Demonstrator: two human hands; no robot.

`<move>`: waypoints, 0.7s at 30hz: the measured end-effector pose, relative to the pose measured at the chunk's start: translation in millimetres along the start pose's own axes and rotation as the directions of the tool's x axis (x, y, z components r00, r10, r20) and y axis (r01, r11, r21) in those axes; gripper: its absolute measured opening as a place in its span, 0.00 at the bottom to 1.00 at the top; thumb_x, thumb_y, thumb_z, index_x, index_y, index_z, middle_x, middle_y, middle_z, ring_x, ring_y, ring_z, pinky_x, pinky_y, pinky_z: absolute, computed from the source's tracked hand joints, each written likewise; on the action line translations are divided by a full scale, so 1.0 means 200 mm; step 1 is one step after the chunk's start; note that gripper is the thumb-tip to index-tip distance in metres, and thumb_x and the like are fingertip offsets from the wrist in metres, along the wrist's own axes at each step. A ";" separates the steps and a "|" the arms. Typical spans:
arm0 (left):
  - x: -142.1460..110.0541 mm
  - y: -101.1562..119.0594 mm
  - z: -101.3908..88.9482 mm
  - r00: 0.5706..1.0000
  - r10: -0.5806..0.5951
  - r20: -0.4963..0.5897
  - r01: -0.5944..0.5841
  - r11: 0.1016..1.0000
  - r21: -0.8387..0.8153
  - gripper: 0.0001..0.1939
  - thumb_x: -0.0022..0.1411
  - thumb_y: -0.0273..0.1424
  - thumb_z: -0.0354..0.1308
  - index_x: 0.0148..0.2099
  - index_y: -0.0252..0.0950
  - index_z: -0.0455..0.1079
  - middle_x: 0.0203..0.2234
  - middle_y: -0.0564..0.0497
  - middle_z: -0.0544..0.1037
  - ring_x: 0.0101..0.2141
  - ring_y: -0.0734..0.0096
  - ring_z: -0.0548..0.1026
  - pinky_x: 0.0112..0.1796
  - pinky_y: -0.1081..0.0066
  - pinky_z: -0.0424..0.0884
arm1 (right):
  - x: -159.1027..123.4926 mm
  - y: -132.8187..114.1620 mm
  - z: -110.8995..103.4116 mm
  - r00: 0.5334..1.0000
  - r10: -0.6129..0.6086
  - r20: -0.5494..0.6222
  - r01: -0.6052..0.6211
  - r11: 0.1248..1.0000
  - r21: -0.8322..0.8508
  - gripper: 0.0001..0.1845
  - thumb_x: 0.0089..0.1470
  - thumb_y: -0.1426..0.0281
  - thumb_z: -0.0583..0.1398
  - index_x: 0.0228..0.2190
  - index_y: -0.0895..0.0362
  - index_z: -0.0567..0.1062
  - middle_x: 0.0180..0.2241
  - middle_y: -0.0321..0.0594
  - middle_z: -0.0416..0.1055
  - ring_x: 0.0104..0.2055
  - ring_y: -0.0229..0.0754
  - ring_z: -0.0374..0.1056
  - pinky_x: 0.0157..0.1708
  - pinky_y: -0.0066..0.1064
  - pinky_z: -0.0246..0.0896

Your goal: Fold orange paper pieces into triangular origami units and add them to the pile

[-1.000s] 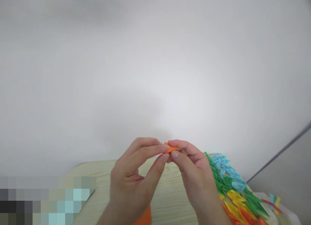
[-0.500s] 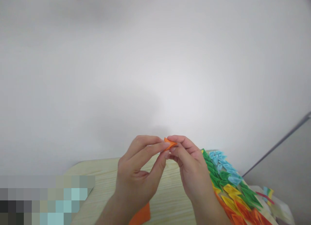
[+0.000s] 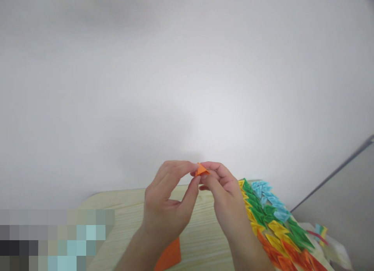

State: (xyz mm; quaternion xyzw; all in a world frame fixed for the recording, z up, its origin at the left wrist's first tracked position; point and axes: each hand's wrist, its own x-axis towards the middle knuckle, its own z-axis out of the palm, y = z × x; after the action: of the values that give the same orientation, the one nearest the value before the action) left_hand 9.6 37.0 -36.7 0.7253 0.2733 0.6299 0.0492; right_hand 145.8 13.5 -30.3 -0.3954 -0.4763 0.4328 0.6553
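Between my fingertips is a small folded piece of orange paper, its visible face a triangle. My left hand pinches its left edge with thumb and fingers. On the other side, my right hand grips the lower right part, the thumb in front and the fingers behind. Both hands are above the far part of a pale wood-grain table. An orange paper sheet lies on the table, partly hidden by my left forearm.
Folded paper pieces lie in rows along the table's right side: light blue, green, yellow and orange. A whitish bag with colored strips is beyond the right edge. A white wall rises behind; the lower left is pixelated.
The orange paper has turned, so a triangular face now shows. My left fingers have shifted to its left edge, and my right hand has moved slightly left.
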 end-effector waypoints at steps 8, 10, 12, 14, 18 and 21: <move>0.02 0.01 0.00 0.997 0.068 -0.026 -0.068 0.998 0.004 0.18 0.60 0.18 0.65 0.48 0.43 0.78 0.43 0.49 0.81 0.46 0.62 0.78 0.47 0.59 0.77 | -0.01 -0.01 0.00 0.998 -0.006 0.061 0.003 0.999 0.042 0.10 0.64 0.62 0.62 0.43 0.53 0.80 0.40 0.39 0.81 0.41 0.42 0.76 0.46 0.35 0.71; 0.02 0.01 0.00 0.996 0.086 -0.030 -0.086 0.996 0.012 0.18 0.60 0.18 0.65 0.48 0.44 0.79 0.44 0.49 0.81 0.46 0.61 0.78 0.47 0.59 0.77 | -0.01 -0.01 0.00 0.996 -0.001 0.092 -0.005 0.998 0.064 0.11 0.64 0.62 0.62 0.44 0.52 0.81 0.45 0.40 0.81 0.44 0.44 0.76 0.47 0.36 0.71; 0.02 0.01 0.00 0.995 0.093 -0.034 -0.092 0.995 0.031 0.17 0.60 0.18 0.65 0.46 0.45 0.80 0.45 0.49 0.81 0.47 0.62 0.77 0.48 0.59 0.76 | -0.01 0.00 -0.01 0.994 0.016 0.104 -0.025 0.996 0.084 0.11 0.63 0.63 0.62 0.45 0.51 0.82 0.49 0.41 0.80 0.47 0.45 0.76 0.46 0.36 0.72; 0.02 0.02 -0.01 0.995 0.092 -0.033 -0.090 0.994 0.053 0.17 0.61 0.18 0.65 0.45 0.46 0.81 0.47 0.50 0.80 0.48 0.63 0.77 0.48 0.60 0.75 | -0.01 0.00 -0.03 0.994 0.037 0.106 -0.050 0.991 0.122 0.12 0.63 0.65 0.63 0.45 0.50 0.83 0.49 0.41 0.80 0.48 0.46 0.76 0.44 0.36 0.74; 0.03 0.02 -0.01 0.997 0.082 -0.008 -0.082 0.995 0.063 0.17 0.61 0.18 0.65 0.45 0.46 0.82 0.48 0.49 0.79 0.49 0.63 0.77 0.49 0.60 0.75 | 0.00 0.00 -0.05 0.992 0.046 0.117 -0.070 0.976 0.208 0.12 0.62 0.64 0.64 0.45 0.51 0.84 0.47 0.42 0.82 0.46 0.47 0.76 0.42 0.38 0.75; 0.03 0.02 -0.02 0.997 0.068 0.025 -0.068 0.997 0.026 0.17 0.61 0.17 0.63 0.45 0.45 0.82 0.49 0.49 0.79 0.50 0.63 0.77 0.49 0.60 0.75 | 0.01 0.00 -0.06 0.993 0.043 0.110 -0.067 0.973 0.221 0.11 0.61 0.63 0.67 0.45 0.51 0.83 0.46 0.42 0.82 0.45 0.46 0.76 0.43 0.37 0.74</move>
State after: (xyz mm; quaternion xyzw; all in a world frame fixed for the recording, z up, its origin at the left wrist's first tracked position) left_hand 7.6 35.2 -28.3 0.7424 0.2564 0.6186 0.0213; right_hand 157.5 13.2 -32.4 -0.3087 -0.4468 0.5221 0.6577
